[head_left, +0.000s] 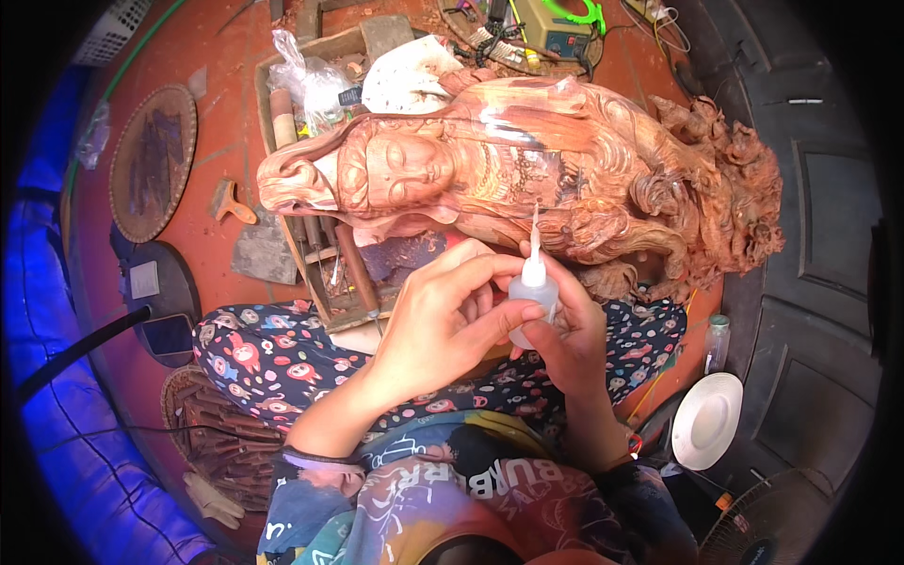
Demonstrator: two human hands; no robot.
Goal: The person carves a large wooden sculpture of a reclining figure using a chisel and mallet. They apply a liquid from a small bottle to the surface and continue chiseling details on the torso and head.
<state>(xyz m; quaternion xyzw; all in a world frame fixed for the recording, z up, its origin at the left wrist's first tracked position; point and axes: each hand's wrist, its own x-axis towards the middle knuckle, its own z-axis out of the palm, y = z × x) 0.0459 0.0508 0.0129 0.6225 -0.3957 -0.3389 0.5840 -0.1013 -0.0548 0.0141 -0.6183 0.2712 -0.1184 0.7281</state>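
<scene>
Between both hands, in front of my lap, is a small translucent squeeze bottle [533,294] with a white cap and a long thin nozzle. It stands roughly upright, nozzle toward the carving. My left hand [452,315] pinches its left side with thumb and index finger. Around its right side curl the fingers of my right hand [576,330], thumb at the front. Just beyond lies a carved reddish-brown wooden statue [508,169], its head to the left and its rough, root-like base to the right. The nozzle tip overlaps the statue's edge; whether they touch I cannot tell.
Under the statue's head is a wooden box [315,273] of tools and a plastic bag [311,89]. A brush [229,201], a round woven tray [185,141] and a basket of wood sticks [221,438] lie left. At right are a white dish [707,421], a clear bottle [717,344] and a fan [772,518].
</scene>
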